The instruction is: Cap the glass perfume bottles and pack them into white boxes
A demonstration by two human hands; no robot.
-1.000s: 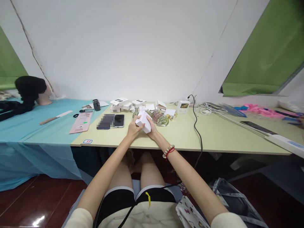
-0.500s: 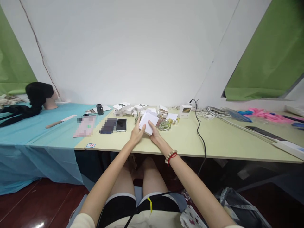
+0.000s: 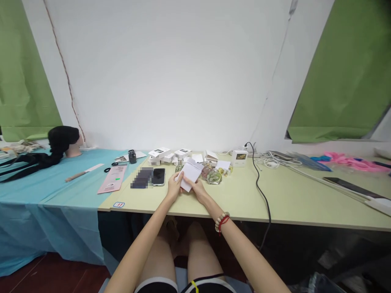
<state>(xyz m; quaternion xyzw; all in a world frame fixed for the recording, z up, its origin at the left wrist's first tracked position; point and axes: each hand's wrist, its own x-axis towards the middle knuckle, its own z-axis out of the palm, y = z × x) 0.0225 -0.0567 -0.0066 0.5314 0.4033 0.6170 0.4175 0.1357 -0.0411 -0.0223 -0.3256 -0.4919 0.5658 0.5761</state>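
White cardboard box (image 3: 189, 176), broad face turned up since a second ago, is held over the table (image 3: 238, 199) by left hand (image 3: 174, 185) and right hand (image 3: 198, 190), fingers curled closely round its sides, seemingly flapped far end thus made accessible.

Plain white box (image 3: 190, 174), pale yellow tabletop (image 3: 293, 199), light-blue cloth (image 3: 51, 199), pink packet (image 3: 112, 179), black cable (image 3: 253, 160), green curtains (image 3: 342, 81).

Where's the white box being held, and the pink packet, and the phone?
White box (image 3: 189, 172): head view, middle of its pale upper face.
Pink packet (image 3: 112, 180): head view, middle of its front.
Phone (image 3: 158, 176): head view, middle of its dark screen.
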